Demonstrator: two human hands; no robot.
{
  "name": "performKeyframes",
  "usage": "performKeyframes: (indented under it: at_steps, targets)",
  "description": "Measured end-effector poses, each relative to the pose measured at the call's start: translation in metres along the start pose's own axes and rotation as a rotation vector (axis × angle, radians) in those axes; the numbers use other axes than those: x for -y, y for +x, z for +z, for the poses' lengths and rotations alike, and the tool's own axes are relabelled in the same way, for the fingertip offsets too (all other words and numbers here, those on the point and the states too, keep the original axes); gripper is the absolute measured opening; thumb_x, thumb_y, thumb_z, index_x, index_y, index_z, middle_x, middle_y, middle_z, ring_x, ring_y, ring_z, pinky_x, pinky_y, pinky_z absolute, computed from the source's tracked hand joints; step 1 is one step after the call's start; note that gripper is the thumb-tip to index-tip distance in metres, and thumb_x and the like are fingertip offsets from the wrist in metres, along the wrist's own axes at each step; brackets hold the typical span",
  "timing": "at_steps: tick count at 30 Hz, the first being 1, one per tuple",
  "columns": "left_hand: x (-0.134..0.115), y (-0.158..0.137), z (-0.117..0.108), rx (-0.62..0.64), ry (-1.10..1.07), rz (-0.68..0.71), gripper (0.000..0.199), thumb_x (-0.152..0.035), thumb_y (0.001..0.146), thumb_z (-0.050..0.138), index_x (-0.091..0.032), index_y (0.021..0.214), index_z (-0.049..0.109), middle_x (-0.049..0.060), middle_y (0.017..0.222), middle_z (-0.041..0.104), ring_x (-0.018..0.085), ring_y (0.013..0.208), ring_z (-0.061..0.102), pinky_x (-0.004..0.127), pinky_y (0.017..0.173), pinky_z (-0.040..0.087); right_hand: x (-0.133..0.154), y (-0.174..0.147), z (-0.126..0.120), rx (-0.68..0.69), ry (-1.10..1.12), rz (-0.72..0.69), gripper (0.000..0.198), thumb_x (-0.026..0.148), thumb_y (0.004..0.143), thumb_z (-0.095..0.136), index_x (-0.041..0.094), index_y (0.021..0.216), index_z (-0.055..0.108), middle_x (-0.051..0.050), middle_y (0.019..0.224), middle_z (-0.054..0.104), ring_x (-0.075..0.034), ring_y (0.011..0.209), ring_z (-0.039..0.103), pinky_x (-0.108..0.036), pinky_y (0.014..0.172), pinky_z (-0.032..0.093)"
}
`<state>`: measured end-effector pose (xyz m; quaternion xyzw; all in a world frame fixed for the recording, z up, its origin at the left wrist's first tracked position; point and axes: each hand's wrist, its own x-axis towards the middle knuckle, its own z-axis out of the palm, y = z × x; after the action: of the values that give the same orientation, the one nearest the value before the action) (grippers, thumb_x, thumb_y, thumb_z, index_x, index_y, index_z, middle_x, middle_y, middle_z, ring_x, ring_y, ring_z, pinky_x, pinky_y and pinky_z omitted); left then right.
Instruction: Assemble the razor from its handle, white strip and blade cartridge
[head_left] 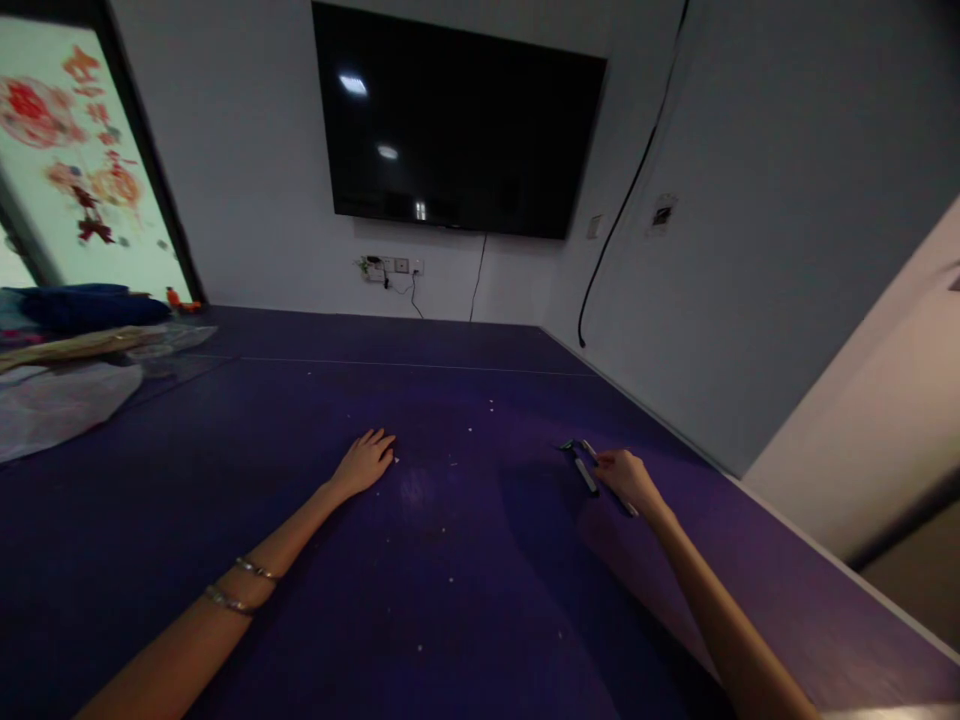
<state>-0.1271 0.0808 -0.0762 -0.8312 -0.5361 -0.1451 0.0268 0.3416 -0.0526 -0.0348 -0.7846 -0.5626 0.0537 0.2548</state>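
Observation:
My left hand lies flat on the purple surface with its fingers stretched out, holding nothing. Beside its fingertips is a tiny white scrap. To the right, my right hand has its fingers closed around a slim pen, whose two ends show on either side of the fingers. Just left of that hand, a grey marker with a dark end lies on the surface. A small dark and green item sits by the marker's far end; its kind is too small to make out.
Tiny white specks dot the surface. Clear plastic sheeting and dark blue cloth are heaped at the far left. A black cable hangs down the right wall. A large television hangs above wall sockets.

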Motion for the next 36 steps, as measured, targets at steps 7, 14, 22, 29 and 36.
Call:
performKeyframes:
  at_steps: [7, 14, 22, 29, 36]
  targets:
    - [-0.001, 0.0, -0.004, 0.012, 0.02, 0.002, 0.051, -0.038, 0.086, 0.028, -0.016, 0.127, 0.047, 0.009, 0.135, 0.042, 0.027, 0.128, 0.031, 0.041, 0.103, 0.025, 0.01, -0.009, 0.01, 0.086, -0.059, 0.016, 0.02, 0.027, 0.072, 0.054, 0.017, 0.077, 0.071, -0.007, 0.071, 0.069, -0.02, 0.071, 0.065, -0.022, 0.058, 0.043]
    - [-0.001, 0.0, -0.004, 0.015, 0.019, 0.0, 0.05, -0.038, 0.086, 0.029, -0.016, 0.127, 0.047, 0.009, 0.135, 0.043, 0.026, 0.128, 0.031, 0.041, 0.103, 0.026, 0.01, -0.008, 0.013, 0.106, -0.092, 0.033, 0.018, 0.022, 0.066, 0.059, 0.016, 0.078, 0.071, -0.007, 0.069, 0.069, -0.02, 0.068, 0.065, -0.021, 0.055, 0.04]
    - [-0.033, 0.001, -0.022, -0.191, -0.145, 0.077, 0.031, -0.029, 0.082, 0.041, -0.017, 0.099, 0.064, 0.008, 0.111, 0.062, 0.022, 0.11, 0.05, 0.039, 0.098, 0.034, 0.026, -0.008, 0.01, 0.075, -0.099, -0.006, 0.021, 0.022, 0.072, 0.052, 0.015, 0.073, 0.071, -0.006, 0.061, 0.066, -0.018, 0.061, 0.062, -0.021, 0.049, 0.033]
    - [-0.14, 0.004, -0.032, -0.1, -0.649, 0.197, 0.025, -0.031, 0.081, 0.046, -0.016, 0.083, 0.067, 0.005, 0.084, 0.068, 0.016, 0.079, 0.061, 0.026, 0.075, 0.044, 0.094, -0.018, 0.018, -0.039, -0.063, -0.172, 0.02, 0.019, 0.073, 0.05, 0.015, 0.068, 0.068, -0.005, 0.062, 0.065, -0.014, 0.059, 0.059, -0.021, 0.049, 0.026]
    - [-0.19, 0.025, -0.02, 0.035, -0.896, -0.103, 0.047, -0.051, 0.078, 0.043, -0.011, 0.069, 0.066, 0.006, 0.06, 0.063, 0.015, 0.053, 0.056, 0.023, 0.047, 0.039, 0.156, -0.045, 0.031, -0.049, -0.088, -0.317, 0.021, 0.02, 0.079, 0.047, 0.017, 0.078, 0.067, -0.007, 0.076, 0.063, -0.014, 0.067, 0.059, -0.021, 0.056, 0.032]
